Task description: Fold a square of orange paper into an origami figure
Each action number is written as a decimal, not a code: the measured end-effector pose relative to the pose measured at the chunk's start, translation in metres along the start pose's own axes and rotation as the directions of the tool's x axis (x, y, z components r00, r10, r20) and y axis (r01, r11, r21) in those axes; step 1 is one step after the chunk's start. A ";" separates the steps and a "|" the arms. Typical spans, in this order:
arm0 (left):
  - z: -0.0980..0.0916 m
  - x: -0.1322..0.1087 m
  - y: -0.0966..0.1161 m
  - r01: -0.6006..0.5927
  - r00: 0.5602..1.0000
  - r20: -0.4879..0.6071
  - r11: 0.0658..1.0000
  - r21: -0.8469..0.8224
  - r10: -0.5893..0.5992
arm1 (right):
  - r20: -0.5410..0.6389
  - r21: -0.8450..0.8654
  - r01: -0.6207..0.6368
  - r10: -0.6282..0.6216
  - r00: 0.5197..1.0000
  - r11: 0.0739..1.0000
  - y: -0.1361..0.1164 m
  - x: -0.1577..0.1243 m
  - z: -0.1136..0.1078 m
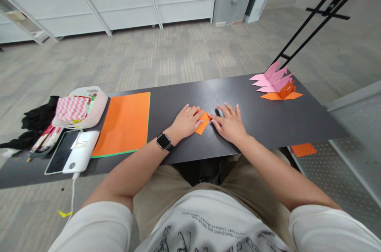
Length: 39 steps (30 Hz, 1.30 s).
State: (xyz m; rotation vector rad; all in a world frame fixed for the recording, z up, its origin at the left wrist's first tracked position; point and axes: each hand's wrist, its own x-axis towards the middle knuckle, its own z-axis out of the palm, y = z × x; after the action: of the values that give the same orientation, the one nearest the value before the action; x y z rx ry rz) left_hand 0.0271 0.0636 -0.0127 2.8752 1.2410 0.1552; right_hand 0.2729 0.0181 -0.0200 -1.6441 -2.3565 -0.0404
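Note:
A small folded piece of orange paper (203,124) lies flat on the dark table (238,125) in front of me. My left hand (187,121), with a watch (163,141) on its wrist, rests on the paper's left side, fingers stretched out and pressing it down. On the other side my right hand (230,124) has its fingers spread, and its index fingertip touches the paper's right edge. Part of the paper is covered by the left fingers.
Several pink folded paper birds (272,79) and an orange one (284,92) stand at the back right. Leftward lie a stack of orange sheets (125,121), a white basket (99,103), a phone (61,152) and a white power bank (80,152). Orange paper (304,149) sits below the table's right side.

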 end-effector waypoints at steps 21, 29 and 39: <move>-0.007 -0.005 0.012 -0.015 0.999 0.046 0.997 0.077 0.011 | -0.160 0.103 -0.038 0.054 0.986 0.994 0.011 -0.001 0.003; -0.005 -0.004 0.009 0.005 1.000 0.026 0.999 0.035 -0.006 | -0.042 0.062 0.016 -0.013 0.999 0.998 0.009 0.001 0.005; -0.005 -0.022 -0.025 0.143 0.989 -0.018 0.982 -0.125 -0.146 | -0.038 0.126 0.039 -0.035 0.999 0.991 0.013 0.011 0.004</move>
State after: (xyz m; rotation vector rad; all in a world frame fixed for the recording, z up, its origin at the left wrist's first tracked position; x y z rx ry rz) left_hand -0.0066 0.0649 -0.0108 2.6763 1.3866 0.2607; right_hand 0.2809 0.0334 -0.0231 -1.5284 -2.3123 0.0714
